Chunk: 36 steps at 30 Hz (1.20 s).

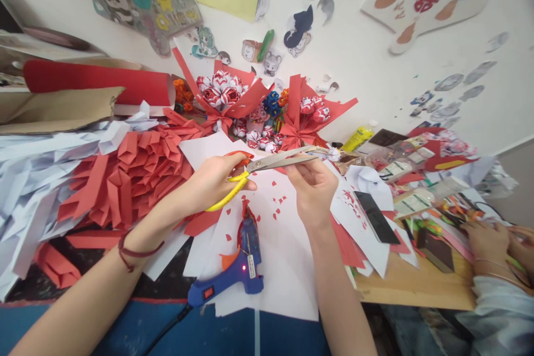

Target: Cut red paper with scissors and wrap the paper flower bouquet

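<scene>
The grip of the left hand [212,181] holds yellow-handled, silver-bladed scissors [271,162], blades nearly closed, while the right hand [312,186] pinches narrow beneath them, contents too small to tell.

One camera, worn on the head, looks forward and down from close above the left hand [212,181] and right hand [312,189], across the cluttered worktop [417,289] toward the sticker-covered wall [367,55] facing the person.

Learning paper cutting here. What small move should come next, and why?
Probably open the yellow-handled metal scissors in the left hand for another snip: blades look nearly shut above the right hand, and small red paper snippets already dot the white paper sheet.
</scene>
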### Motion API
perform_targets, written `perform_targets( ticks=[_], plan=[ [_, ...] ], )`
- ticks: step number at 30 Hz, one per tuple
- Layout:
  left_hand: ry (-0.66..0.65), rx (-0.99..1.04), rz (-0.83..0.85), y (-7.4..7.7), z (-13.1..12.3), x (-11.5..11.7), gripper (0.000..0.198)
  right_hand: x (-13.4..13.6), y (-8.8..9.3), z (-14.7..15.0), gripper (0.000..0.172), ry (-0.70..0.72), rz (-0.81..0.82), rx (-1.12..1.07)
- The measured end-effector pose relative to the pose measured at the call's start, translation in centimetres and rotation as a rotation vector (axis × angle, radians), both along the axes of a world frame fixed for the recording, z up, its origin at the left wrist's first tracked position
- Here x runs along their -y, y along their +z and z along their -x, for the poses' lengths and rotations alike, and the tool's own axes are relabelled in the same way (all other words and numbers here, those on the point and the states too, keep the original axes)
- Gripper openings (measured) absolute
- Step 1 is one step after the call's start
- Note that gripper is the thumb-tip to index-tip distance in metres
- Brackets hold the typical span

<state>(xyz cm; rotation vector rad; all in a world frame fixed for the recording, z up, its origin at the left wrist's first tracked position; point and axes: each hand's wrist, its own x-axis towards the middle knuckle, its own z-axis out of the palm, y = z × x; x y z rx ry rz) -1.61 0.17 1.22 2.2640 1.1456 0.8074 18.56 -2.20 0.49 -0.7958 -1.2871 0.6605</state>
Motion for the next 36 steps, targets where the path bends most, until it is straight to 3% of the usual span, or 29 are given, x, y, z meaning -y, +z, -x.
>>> perform_targets(
  ticks=[21,30,36],
  plan=[
    [0.020,0.095,0.029,-0.7,-1.1,0.6,0.032,0.0,-0.2,1.9,0.008,-0.130,-0.063,-0.178],
    [0.042,0.162,0.111,-0.3,-2.2,1.6,0.032,0.2,-0.1,2.6,0.008,-0.110,-0.064,-0.263],
    [0.041,0.314,0.146,0.0,-2.6,1.9,0.036,0.3,-0.1,2.7,0.009,-0.090,-0.023,-0.264]
  ],
)
